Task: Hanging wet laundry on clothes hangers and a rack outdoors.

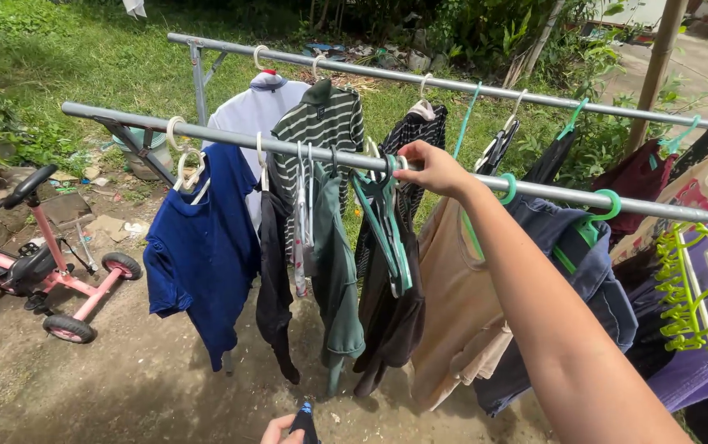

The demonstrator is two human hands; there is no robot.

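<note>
Head view: at the bottom edge the left hand [278, 431] is closed round a small dark item [305, 421] w/ a blue tip – too cut off to tell what it is. The right arm reaches up from the lower right; the right hand [432, 167] has its fingers curled over the near rail [123, 122], pinching the hooks of a bunch of teal hangers [387, 222] that dangle empty just below. Left of them on that rail hang a dark green garment [333, 271], a black one [273, 271] and a blue tee [206, 247]; right of the hand – a tan top [448, 304] and a denim piece [584, 279]. Lime-green hangers [691, 288] sit at the far right. Behind, the far rail [494, 89] carries a striped polo [325, 123] and a white shirt [247, 111]. A pink pedal kart [37, 275] stands on the dirt at left, grass beyond.
</note>
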